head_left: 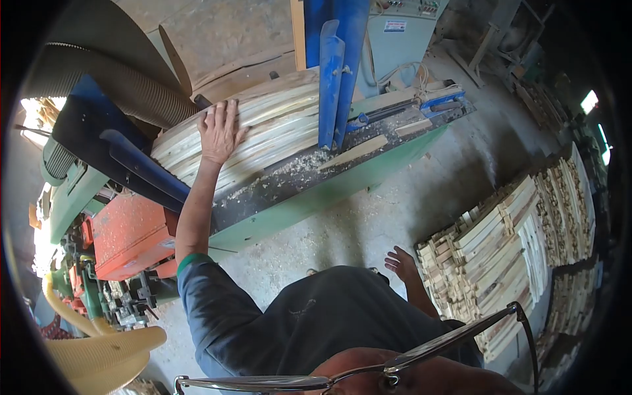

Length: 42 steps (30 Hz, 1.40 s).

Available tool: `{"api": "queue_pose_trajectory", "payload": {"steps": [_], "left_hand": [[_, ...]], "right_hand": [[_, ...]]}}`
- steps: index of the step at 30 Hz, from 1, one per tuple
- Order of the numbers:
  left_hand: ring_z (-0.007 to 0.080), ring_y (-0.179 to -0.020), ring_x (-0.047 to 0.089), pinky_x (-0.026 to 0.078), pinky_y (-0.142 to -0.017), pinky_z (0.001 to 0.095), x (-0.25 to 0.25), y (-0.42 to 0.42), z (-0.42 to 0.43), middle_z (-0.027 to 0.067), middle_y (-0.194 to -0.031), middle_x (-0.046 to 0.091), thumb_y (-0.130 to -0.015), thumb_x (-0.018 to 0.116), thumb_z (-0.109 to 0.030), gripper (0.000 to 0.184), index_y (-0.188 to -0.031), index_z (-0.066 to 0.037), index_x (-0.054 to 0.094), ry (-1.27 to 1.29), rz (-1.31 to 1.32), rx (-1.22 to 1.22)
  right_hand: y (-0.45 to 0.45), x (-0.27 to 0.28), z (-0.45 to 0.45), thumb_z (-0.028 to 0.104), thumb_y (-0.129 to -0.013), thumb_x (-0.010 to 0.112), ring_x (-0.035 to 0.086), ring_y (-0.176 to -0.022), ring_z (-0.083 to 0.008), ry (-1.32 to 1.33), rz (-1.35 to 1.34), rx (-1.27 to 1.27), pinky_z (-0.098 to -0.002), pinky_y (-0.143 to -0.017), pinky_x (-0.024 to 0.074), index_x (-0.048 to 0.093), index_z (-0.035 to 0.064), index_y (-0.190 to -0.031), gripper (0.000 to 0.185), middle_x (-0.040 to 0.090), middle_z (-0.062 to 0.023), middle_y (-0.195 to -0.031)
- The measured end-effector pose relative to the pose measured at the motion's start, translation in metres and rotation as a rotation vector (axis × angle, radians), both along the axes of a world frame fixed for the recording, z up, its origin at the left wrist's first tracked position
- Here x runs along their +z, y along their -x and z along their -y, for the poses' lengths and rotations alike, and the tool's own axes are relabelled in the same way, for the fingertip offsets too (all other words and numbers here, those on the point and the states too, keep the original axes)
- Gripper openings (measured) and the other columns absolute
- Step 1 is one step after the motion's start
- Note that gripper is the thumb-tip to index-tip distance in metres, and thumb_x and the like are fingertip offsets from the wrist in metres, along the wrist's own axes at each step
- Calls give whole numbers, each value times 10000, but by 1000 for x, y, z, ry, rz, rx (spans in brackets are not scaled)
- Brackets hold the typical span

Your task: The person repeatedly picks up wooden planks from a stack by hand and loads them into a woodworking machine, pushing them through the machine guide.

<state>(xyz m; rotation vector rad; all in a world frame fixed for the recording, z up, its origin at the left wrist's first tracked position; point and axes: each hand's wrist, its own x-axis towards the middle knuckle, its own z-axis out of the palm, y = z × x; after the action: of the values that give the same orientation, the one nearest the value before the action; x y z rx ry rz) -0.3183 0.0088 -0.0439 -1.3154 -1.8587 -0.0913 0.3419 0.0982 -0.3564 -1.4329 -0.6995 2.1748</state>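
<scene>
My left hand [220, 133] lies with its fingers stretched out on top of a row of long pale wooden strips [276, 131]. These strips sit side by side, slightly curved, on the dark bed [257, 192] of a green machine. Between my body and the stacked wood, my right hand [400, 263] hangs low with its fingers apart, holding nothing. A blue upright metal guide [332, 85] stands at the right end of the strips. Another dark blue guard [145, 164] slants along their left end.
Wood shavings [289, 172] and a loose wooden offcut [355, 151] lie on the machine bed. Stacked wooden pieces [487, 250] stand on the floor at right. At left are a red machine housing [131, 230] and a ribbed hose [112, 79]. A control cabinet [398, 49] stands behind.
</scene>
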Motion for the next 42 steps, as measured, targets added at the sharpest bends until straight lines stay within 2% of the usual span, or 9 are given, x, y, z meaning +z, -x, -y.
{"api": "queue_pose_trajectory", "payload": {"steps": [7,16,20,26,30,32,36,40,42], "left_hand": [[232,-1271,497,295,-1084,483,-8,14,-12,62,-1357,563,-903,531,-693,727,-1423,-186,562,-189,-120,50],[251,-1306,484,276,-1119,497,-17,16,-12,67,-1354,559,-919,519,-672,688,-1442,-225,536,-153,-28,81],[260,-1239,523,321,-1096,498,-1,2,-3,78,-1337,565,-956,561,-532,564,-1444,-251,524,-188,35,35],[258,-1213,516,352,-1038,509,11,-22,-6,55,-1268,572,-923,645,-384,435,-1330,-245,582,-262,122,131],[362,-1240,498,360,-1022,570,8,-60,-32,147,-1408,500,-889,712,-385,604,-1443,-247,514,-357,143,392],[406,-1250,482,376,-1022,582,0,-115,-51,220,-1444,457,-876,727,-371,696,-1486,-166,461,-386,248,244],[498,-1232,487,406,-1013,605,-116,-237,-93,324,-1369,474,-909,675,-336,622,-1443,-85,478,-489,750,-38],[507,-1344,453,429,-1066,591,-283,-428,-99,340,-1472,435,-930,638,-503,700,-1446,-51,499,173,1357,41],[503,-1231,562,457,-1062,521,-358,-526,-79,323,-1247,637,-937,619,-532,626,-1323,-38,619,433,1592,-140]], "right_hand": [[14,-5,14,363,-939,701,594,-1133,-416,89,64,7,-557,-919,542,395,40,-1478,699,516,-226,-1359],[16,-3,42,235,-923,714,652,-1054,-388,84,121,152,-530,-896,552,482,52,-1426,584,609,-174,-1220],[1,-12,51,309,-950,668,668,-1022,-388,4,255,281,-526,-848,571,476,62,-1457,595,634,-140,-1164],[-61,-26,53,250,-943,666,678,-992,-373,-41,284,355,-515,-802,581,430,40,-1495,636,633,-133,-1167],[-119,-28,59,207,-901,715,698,-918,-348,-74,333,293,-465,-736,594,415,21,-1514,708,635,-150,-1193],[-161,-34,67,209,-885,734,709,-881,-335,-106,307,229,-446,-702,598,411,9,-1518,738,638,-162,-1207],[-240,-56,95,220,-877,749,716,-874,-328,-30,349,143,-442,-702,597,435,17,-1503,729,677,-155,-1119],[-316,-80,121,227,-869,768,716,-827,-312,42,459,66,-414,-647,594,475,50,-1486,705,694,-138,-1082],[-355,-75,147,222,-875,778,705,-755,-286,97,456,-22,-395,-575,588,488,54,-1479,691,690,-141,-1083]]}}
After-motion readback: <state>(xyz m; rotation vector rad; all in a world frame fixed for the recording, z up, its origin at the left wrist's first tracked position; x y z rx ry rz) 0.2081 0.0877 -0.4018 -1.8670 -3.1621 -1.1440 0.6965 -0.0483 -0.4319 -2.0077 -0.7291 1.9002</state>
